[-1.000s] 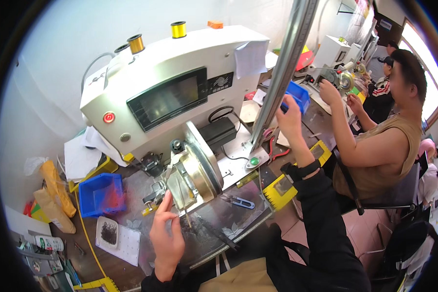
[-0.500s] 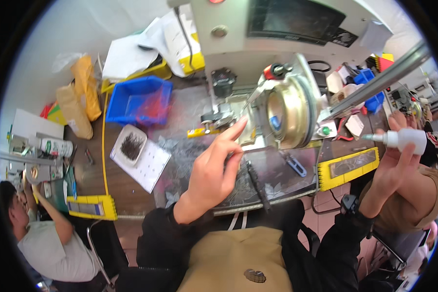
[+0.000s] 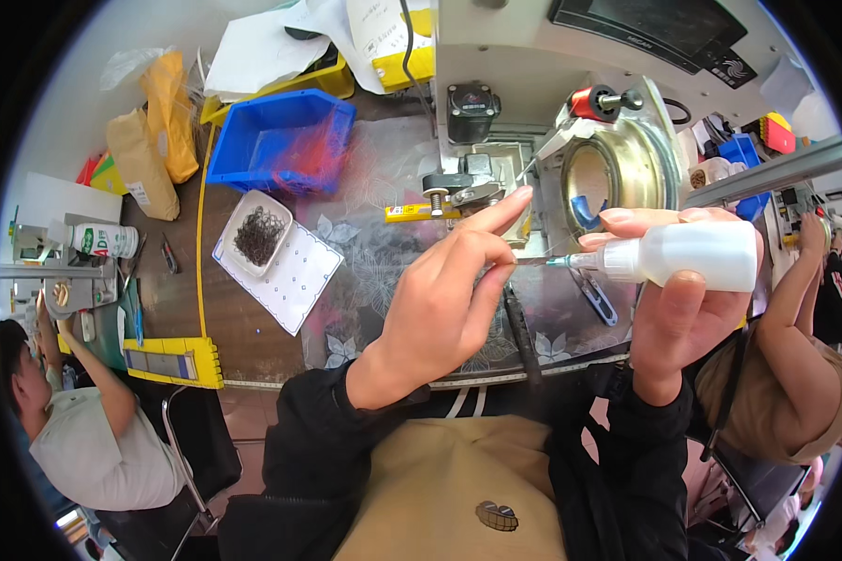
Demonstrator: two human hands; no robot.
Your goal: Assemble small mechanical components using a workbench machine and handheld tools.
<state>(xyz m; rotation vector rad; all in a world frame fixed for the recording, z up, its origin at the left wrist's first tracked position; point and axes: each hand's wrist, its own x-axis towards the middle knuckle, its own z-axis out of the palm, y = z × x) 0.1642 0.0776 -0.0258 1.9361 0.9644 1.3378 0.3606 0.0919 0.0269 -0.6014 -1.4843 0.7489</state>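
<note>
My right hand is wrapped round a translucent white dropper bottle held on its side. The bottle's thin greenish tip points left, toward my left hand. That hand is closed in a pinch of thumb and bent fingers, its index finger stretched out. Whatever sits in the pinch is too small to make out; the bottle's tip reaches almost to it. Just beyond my hands stands a machine with a brass-coloured ring and a small metal clamp.
Left of the machine are a blue bin with fine red strands and a white dish of dark curly pieces on a patterned sheet. A blue-handled tool lies below the ring. Other people sit at both sides.
My right hand has brought the bottle in from the far right to beside my left hand. The left hand has shifted slightly right and stays pinched. The view has turned a little.
</note>
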